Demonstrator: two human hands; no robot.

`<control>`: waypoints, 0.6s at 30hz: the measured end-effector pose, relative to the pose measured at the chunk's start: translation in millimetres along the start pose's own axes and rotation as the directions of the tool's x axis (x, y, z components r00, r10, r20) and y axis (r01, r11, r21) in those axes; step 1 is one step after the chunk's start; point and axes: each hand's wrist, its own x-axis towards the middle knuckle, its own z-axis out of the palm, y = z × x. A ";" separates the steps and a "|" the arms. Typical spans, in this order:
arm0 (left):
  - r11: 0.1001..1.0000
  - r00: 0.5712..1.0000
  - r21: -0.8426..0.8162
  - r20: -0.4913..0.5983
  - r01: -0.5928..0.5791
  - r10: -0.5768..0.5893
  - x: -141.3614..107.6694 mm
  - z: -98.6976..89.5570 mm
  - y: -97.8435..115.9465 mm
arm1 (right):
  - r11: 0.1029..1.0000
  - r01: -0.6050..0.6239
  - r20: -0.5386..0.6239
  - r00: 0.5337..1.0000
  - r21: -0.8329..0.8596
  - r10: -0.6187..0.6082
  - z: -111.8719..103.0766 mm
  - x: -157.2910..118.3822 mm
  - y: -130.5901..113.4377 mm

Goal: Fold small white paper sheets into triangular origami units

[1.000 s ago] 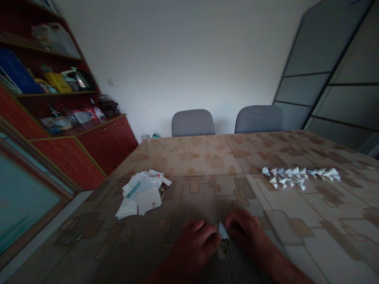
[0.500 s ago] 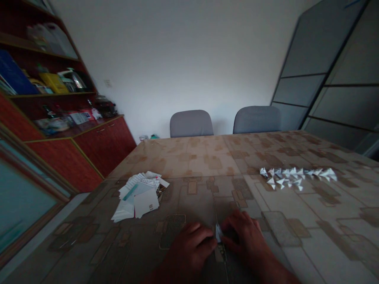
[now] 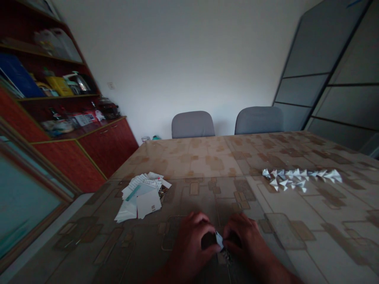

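Between my two hands, close to the table's near side, is a small folded piece of paper [image 3: 219, 240], whitish and narrow. The thumb and fingers of my left hand [image 3: 194, 240] pinch it from the left. From the right, my right hand [image 3: 244, 238] pinches its other edge with fingers curled. My fingers cover part of the paper. To the left lies a loose pile of paper slips [image 3: 148, 203], mostly white with a teal strip on one. On the right, several small folded paper pieces [image 3: 293, 173] stand in two rows.
The table [image 3: 195, 161] has a patterned brown cover. Two grey chairs [image 3: 193, 124] stand at its far side, before a white wall. A reddish wooden cabinet [image 3: 109, 146] with laden shelves is at left, and a grey panelled wardrobe [image 3: 308, 67] at right.
My left hand has opened into a wider arch, its thumb and fingers still at the folded paper. The paper has tilted a little. The whole view has shifted slightly.
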 end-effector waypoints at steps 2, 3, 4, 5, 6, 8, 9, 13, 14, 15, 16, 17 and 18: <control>0.999 0.999 -0.042 -0.015 -0.030 0.029 -0.7 4.1 -2.6 | 1.000 0.011 -0.006 1.000 0.000 -0.011 0.2 0.0 -0.8; 0.997 0.999 -0.068 -0.025 -0.040 0.038 -1.4 6.3 -4.6 | 1.000 0.015 -0.014 1.000 0.003 -0.015 -0.2 0.1 -1.8; 0.994 0.998 -0.099 -0.041 -0.041 0.037 -2.2 8.3 -6.9 | 1.000 0.021 -0.023 1.000 0.014 -0.021 -1.1 0.1 -3.3; 0.990 0.998 -0.136 -0.058 -0.029 0.021 -3.1 10.0 -9.1 | 0.999 0.029 -0.031 0.999 0.034 -0.028 -2.3 0.1 -5.1; 0.984 0.997 -0.178 -0.072 -0.005 -0.008 -3.9 11.1 -10.9 | 0.997 0.038 -0.041 0.999 0.062 -0.035 -3.8 -0.1 -7.2; 0.964 0.993 -0.262 -0.086 0.056 -0.081 -5.0 11.6 -12.7 | 0.991 0.055 -0.061 0.997 0.123 -0.048 -7.3 -0.9 -11.7; 0.953 0.991 -0.295 -0.089 0.072 -0.102 -5.3 11.1 -12.6 | 0.986 0.065 -0.069 0.996 0.151 -0.055 -9.0 -1.5 -13.7; 0.940 0.993 -0.342 -0.113 -0.021 -0.019 -5.6 8.1 -8.3 | 0.968 0.092 -0.096 0.993 0.235 -0.071 -12.3 -3.6 -18.8; 0.938 0.993 -0.345 -0.116 -0.041 0.000 -5.6 7.5 -7.1 | 0.963 0.093 -0.099 0.993 0.255 -0.070 -12.2 -3.9 -19.4; 0.936 0.993 -0.350 -0.119 -0.047 0.006 -5.7 7.1 -6.1 | 0.958 0.092 -0.100 0.993 0.272 -0.067 -11.9 -4.1 -19.8; 0.934 0.992 -0.356 -0.124 -0.042 -0.003 -6.0 6.8 -5.3 | 0.954 0.093 -0.105 0.992 0.285 -0.066 -11.4 -4.2 -20.3; 0.930 0.991 -0.365 -0.130 -0.032 -0.017 -6.4 6.5 -4.6 | 0.950 0.096 -0.110 0.992 0.298 -0.066 -10.8 -4.2 -20.7; 0.925 0.991 -0.379 -0.132 -0.021 -0.031 -7.0 6.2 -4.2 | 0.945 0.100 -0.119 0.991 0.311 -0.065 -10.2 -4.2 -21.2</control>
